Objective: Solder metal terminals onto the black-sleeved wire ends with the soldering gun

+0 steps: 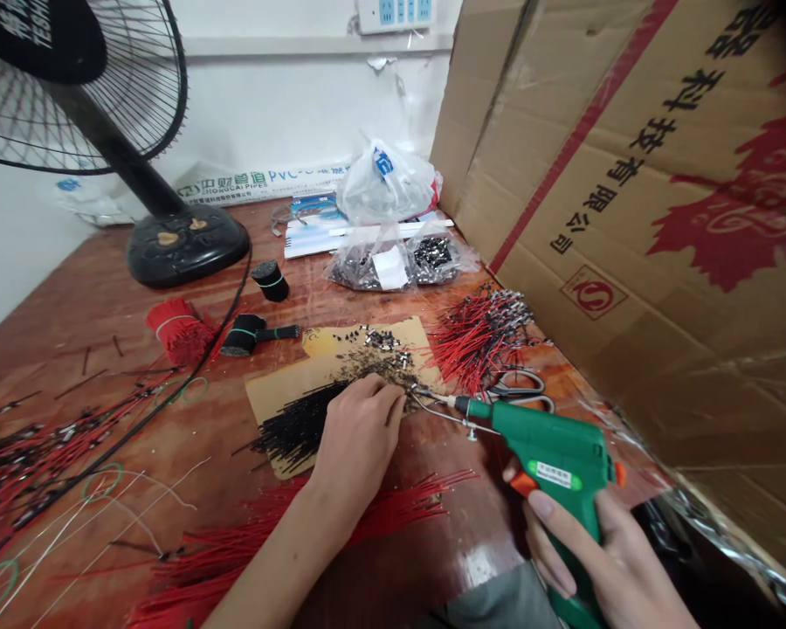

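Note:
My right hand is wrapped round the grip of a green soldering gun, with fingers at its orange trigger. The gun's thin metal tip and curved feed tube point left, close to my left fingertips. My left hand is closed in a pinch over a piece of brown cardboard; what its fingers hold is hidden. Beside it on the cardboard lies a fan of short black wires. Small metal and black parts are scattered just beyond the fingers. Long red wires pass beneath my left forearm.
At the right lie a heap of red wires and scissors, by a big cardboard box. Bags of small parts sit behind. A fan, wire bundles and a black cable occupy the left.

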`<control>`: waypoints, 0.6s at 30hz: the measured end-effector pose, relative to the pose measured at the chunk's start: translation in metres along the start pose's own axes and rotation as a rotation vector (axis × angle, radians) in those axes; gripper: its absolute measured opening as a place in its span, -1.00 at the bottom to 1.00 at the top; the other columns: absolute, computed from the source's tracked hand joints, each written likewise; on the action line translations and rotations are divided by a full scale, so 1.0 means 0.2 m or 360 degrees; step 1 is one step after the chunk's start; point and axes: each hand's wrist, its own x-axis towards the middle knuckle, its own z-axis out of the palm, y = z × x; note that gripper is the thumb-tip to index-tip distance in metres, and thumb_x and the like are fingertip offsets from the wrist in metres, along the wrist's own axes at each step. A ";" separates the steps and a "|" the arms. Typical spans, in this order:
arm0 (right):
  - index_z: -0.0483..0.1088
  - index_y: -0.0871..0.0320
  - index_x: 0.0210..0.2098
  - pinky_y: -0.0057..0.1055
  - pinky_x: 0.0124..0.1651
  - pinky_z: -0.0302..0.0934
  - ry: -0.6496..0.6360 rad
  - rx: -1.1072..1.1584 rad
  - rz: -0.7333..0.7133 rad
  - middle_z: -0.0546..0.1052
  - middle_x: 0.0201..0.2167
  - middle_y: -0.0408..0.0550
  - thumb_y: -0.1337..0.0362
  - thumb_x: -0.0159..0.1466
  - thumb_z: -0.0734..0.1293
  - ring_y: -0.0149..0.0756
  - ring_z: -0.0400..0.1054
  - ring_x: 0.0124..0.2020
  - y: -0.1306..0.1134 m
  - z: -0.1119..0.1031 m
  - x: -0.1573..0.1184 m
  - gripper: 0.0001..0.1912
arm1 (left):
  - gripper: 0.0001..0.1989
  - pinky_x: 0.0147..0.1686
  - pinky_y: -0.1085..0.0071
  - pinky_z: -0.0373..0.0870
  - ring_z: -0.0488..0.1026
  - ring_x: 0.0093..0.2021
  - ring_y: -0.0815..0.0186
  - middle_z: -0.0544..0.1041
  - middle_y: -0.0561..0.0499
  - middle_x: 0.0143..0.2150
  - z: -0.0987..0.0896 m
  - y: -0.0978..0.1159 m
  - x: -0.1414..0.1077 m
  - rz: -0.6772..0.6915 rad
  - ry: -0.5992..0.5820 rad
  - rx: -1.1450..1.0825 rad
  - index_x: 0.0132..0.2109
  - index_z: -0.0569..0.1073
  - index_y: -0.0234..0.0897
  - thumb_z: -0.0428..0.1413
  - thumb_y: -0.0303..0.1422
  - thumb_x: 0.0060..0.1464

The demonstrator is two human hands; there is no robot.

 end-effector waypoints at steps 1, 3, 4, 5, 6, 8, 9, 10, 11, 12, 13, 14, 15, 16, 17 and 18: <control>0.28 0.14 -0.25 -0.40 -0.43 0.17 -0.0006 0.0015 0.0001 0.32 -0.66 -0.21 0.01 0.41 0.26 -0.39 0.21 -0.61 -0.01 0.00 0.00 -0.69 | -0.82 -0.26 0.38 0.35 0.50 -0.28 0.30 0.57 0.00 -0.28 0.00 0.00 0.00 -0.0005 -0.0003 -0.0006 -0.27 0.60 -0.25 0.10 -0.43 0.26; 0.27 0.14 -0.13 -0.41 -0.45 0.16 -0.0013 0.0057 0.0004 0.30 -0.66 -0.24 0.01 0.41 0.27 -0.40 0.18 -0.61 -0.01 0.01 0.00 -0.70 | -0.81 -0.25 0.38 0.36 0.49 -0.27 0.30 0.56 0.00 -0.28 0.00 0.00 0.00 -0.0014 -0.0003 -0.0013 -0.27 0.60 -0.25 0.10 -0.43 0.27; 0.26 0.14 -0.10 -0.42 -0.45 0.15 -0.0021 0.0080 0.0006 0.29 -0.66 -0.25 0.02 0.41 0.27 -0.40 0.17 -0.62 -0.01 0.01 0.01 -0.70 | -0.81 -0.25 0.38 0.36 0.49 -0.28 0.30 0.56 0.00 -0.28 0.00 0.00 0.00 -0.0016 -0.0002 -0.0012 -0.27 0.59 -0.25 0.10 -0.43 0.27; 0.26 0.13 -0.08 -0.42 -0.46 0.15 -0.0028 0.0100 0.0012 0.28 -0.66 -0.26 0.02 0.41 0.27 -0.41 0.16 -0.62 -0.02 0.01 0.01 -0.69 | -0.81 -0.25 0.38 0.36 0.49 -0.28 0.30 0.56 0.00 -0.28 0.00 0.00 0.00 -0.0016 -0.0005 -0.0010 -0.27 0.59 -0.25 0.10 -0.43 0.27; 0.26 0.13 -0.10 -0.42 -0.46 0.15 -0.0031 0.0113 0.0019 0.28 -0.66 -0.26 0.02 0.42 0.27 -0.41 0.16 -0.62 -0.01 0.01 0.01 -0.70 | -0.82 -0.24 0.38 0.36 0.49 -0.27 0.29 0.56 0.01 -0.29 0.00 0.00 0.00 -0.0017 -0.0009 -0.0008 -0.27 0.59 -0.24 0.10 -0.43 0.27; 0.27 0.14 -0.21 -0.42 -0.45 0.14 -0.0035 0.0115 0.0022 0.28 -0.64 -0.24 0.02 0.42 0.27 -0.42 0.16 -0.61 -0.01 0.01 0.01 -0.71 | -0.83 -0.24 0.37 0.36 0.49 -0.27 0.29 0.56 0.01 -0.29 0.00 0.00 0.01 -0.0019 -0.0014 -0.0011 -0.27 0.60 -0.24 0.11 -0.43 0.26; 0.26 0.14 -0.27 -0.42 -0.45 0.14 -0.0037 0.0108 0.0026 0.28 -0.64 -0.23 0.02 0.42 0.27 -0.43 0.16 -0.60 -0.01 0.01 0.01 -0.69 | -0.83 -0.23 0.37 0.37 0.49 -0.26 0.29 0.56 0.01 -0.28 0.00 0.00 0.01 -0.0016 -0.0014 -0.0014 -0.26 0.60 -0.24 0.11 -0.43 0.26; 0.25 0.14 -0.32 -0.43 -0.44 0.15 -0.0037 0.0103 0.0026 0.29 -0.63 -0.21 0.03 0.42 0.26 -0.43 0.16 -0.59 0.00 0.01 0.01 -0.68 | -0.84 -0.23 0.37 0.37 0.49 -0.26 0.29 0.56 0.01 -0.28 0.00 0.00 0.01 -0.0014 -0.0012 -0.0018 -0.26 0.60 -0.25 0.11 -0.43 0.26; 0.25 0.14 -0.34 -0.43 -0.43 0.15 -0.0039 0.0103 0.0027 0.30 -0.62 -0.21 0.03 0.42 0.26 -0.44 0.16 -0.58 0.00 0.01 0.01 -0.67 | -0.84 -0.23 0.36 0.37 0.49 -0.26 0.28 0.56 0.01 -0.28 0.00 0.00 0.01 -0.0011 -0.0009 -0.0020 -0.26 0.60 -0.25 0.12 -0.44 0.25; 0.24 0.14 -0.35 -0.43 -0.43 0.15 -0.0042 0.0114 0.0030 0.30 -0.62 -0.21 0.03 0.42 0.26 -0.44 0.16 -0.58 0.00 0.01 0.01 -0.66 | -0.84 -0.23 0.36 0.37 0.49 -0.27 0.28 0.56 0.01 -0.28 0.00 0.00 0.01 -0.0008 -0.0009 -0.0020 -0.26 0.59 -0.25 0.12 -0.44 0.25; 0.25 0.14 -0.34 -0.43 -0.43 0.15 -0.0043 0.0127 0.0038 0.29 -0.62 -0.22 0.03 0.43 0.26 -0.44 0.15 -0.59 -0.01 0.00 0.02 -0.67 | -0.84 -0.23 0.36 0.37 0.49 -0.27 0.28 0.56 0.01 -0.28 0.00 0.00 0.01 -0.0005 -0.0012 -0.0019 -0.26 0.59 -0.25 0.12 -0.44 0.25; 0.24 0.14 -0.34 -0.44 -0.44 0.14 -0.0046 0.0133 0.0043 0.28 -0.62 -0.22 0.04 0.43 0.25 -0.45 0.14 -0.59 -0.01 0.00 0.02 -0.67 | -0.83 -0.23 0.36 0.37 0.49 -0.27 0.28 0.56 0.01 -0.28 0.00 0.00 0.01 -0.0008 -0.0017 -0.0018 -0.27 0.59 -0.25 0.11 -0.44 0.26; 0.24 0.14 -0.35 -0.44 -0.45 0.14 -0.0048 0.0131 0.0039 0.27 -0.62 -0.23 0.04 0.43 0.25 -0.45 0.14 -0.59 -0.02 0.01 0.02 -0.66 | -0.83 -0.23 0.36 0.37 0.49 -0.26 0.28 0.56 0.01 -0.28 0.00 0.00 0.01 -0.0014 -0.0024 -0.0019 -0.27 0.59 -0.25 0.11 -0.44 0.26; 0.23 0.14 -0.37 -0.44 -0.45 0.14 -0.0046 0.0124 0.0031 0.27 -0.63 -0.23 0.04 0.43 0.25 -0.45 0.13 -0.60 -0.02 0.01 0.02 -0.65 | -0.83 -0.22 0.36 0.37 0.49 -0.26 0.28 0.56 0.01 -0.28 0.00 0.00 0.01 -0.0021 -0.0029 -0.0021 -0.27 0.59 -0.25 0.11 -0.44 0.26; 0.22 0.13 -0.39 -0.44 -0.45 0.14 -0.0048 0.0115 0.0023 0.27 -0.64 -0.23 0.03 0.43 0.25 -0.45 0.13 -0.60 -0.03 0.01 0.02 -0.64 | -0.83 -0.22 0.36 0.37 0.49 -0.26 0.28 0.56 0.01 -0.28 0.00 0.00 0.01 -0.0026 -0.0033 -0.0024 -0.27 0.59 -0.25 0.11 -0.44 0.26; 0.22 0.13 -0.40 -0.44 -0.44 0.15 -0.0049 0.0108 0.0021 0.27 -0.64 -0.23 0.03 0.43 0.25 -0.45 0.14 -0.60 -0.03 0.01 0.02 -0.63 | -0.83 -0.22 0.37 0.37 0.49 -0.25 0.28 0.56 0.01 -0.28 0.00 0.00 0.00 -0.0031 -0.0037 -0.0027 -0.26 0.59 -0.24 0.11 -0.44 0.26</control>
